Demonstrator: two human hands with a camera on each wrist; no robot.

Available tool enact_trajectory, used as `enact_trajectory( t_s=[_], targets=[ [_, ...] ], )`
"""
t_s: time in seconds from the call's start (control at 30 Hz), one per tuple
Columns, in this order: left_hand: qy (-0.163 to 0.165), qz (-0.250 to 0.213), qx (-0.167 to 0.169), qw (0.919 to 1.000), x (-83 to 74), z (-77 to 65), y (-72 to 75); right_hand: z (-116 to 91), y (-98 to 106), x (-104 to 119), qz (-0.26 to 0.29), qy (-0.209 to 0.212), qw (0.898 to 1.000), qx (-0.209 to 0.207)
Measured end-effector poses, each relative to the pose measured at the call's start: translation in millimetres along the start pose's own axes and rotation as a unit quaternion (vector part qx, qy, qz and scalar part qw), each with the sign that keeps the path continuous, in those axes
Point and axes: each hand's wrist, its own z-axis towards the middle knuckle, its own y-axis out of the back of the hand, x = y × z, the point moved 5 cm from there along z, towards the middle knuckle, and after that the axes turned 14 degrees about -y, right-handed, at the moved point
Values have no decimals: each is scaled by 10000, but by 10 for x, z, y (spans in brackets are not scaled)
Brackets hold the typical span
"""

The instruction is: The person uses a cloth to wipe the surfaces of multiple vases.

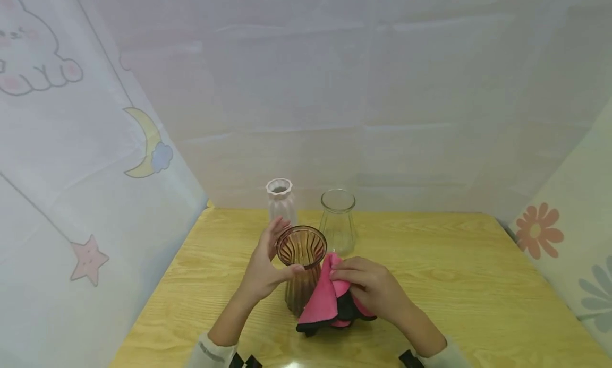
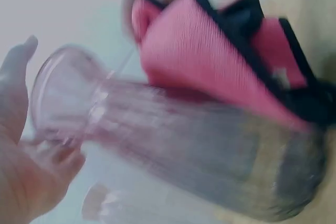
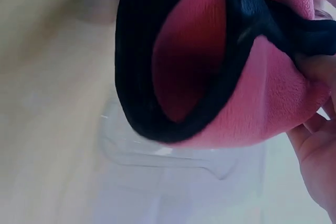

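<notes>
A brown-tinted ribbed glass vase (image 1: 302, 283) stands upright on the table, its flared rim toward the left hand (image 1: 265, 262). That hand is spread around the rim, with the thumb on the near side and the other fingers on the far side. In the left wrist view, the thumb (image 2: 23, 59) is straight and apart from the glass, while the fingertips (image 2: 73, 163) are close by the rim. The right hand (image 1: 377, 285) pinches a pink cloth with black edging (image 1: 322, 301), which hangs in folds against the vase's right side.
Behind the brown vase stand a white fluted vase (image 1: 282, 206) at the left and a clear glass vase (image 1: 338, 230) at the right. The wooden table (image 1: 454, 272) reaches back to a pale hanging sheet (image 1: 363, 118), with printed sheets at both sides.
</notes>
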Motion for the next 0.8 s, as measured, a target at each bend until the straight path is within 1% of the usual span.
enact_trajectory(
  t_s=[0.07, 0.13, 0.2, 0.27, 0.3, 0.4, 0.47, 0.67, 0.8],
  targets=[
    [-285, -267, 360, 9986, 9, 59, 39, 50, 81, 26, 145, 130, 9997, -158],
    [-436, -351, 767, 9955, 37, 105, 56, 101, 113, 43, 238, 188, 9993, -203],
    [-477, -397, 1092, 9921, 75, 136, 50, 145, 96, 57, 286, 255, 9991, -189],
    [-387, -375, 1277, 9903, 111, 141, 38, 172, 50, 69, 333, 308, 9989, -151],
    [-305, -350, 1313, 9903, 128, 136, 32, 179, 21, 73, 352, 322, 9988, -126],
    [-23, -340, 1261, 9914, 164, 113, 28, 198, -72, 75, 328, 367, 9987, -120],
    [137, -205, 1177, 9927, 167, 90, 20, 191, -114, 67, 269, 348, 9989, -156],
    [563, 223, 773, 9952, 102, 25, -36, 129, -175, 15, 229, 209, 9994, -133],
    [750, 329, 444, 9957, 85, 5, -89, 78, -217, -46, 100, 40, 9999, -40]
  ],
)
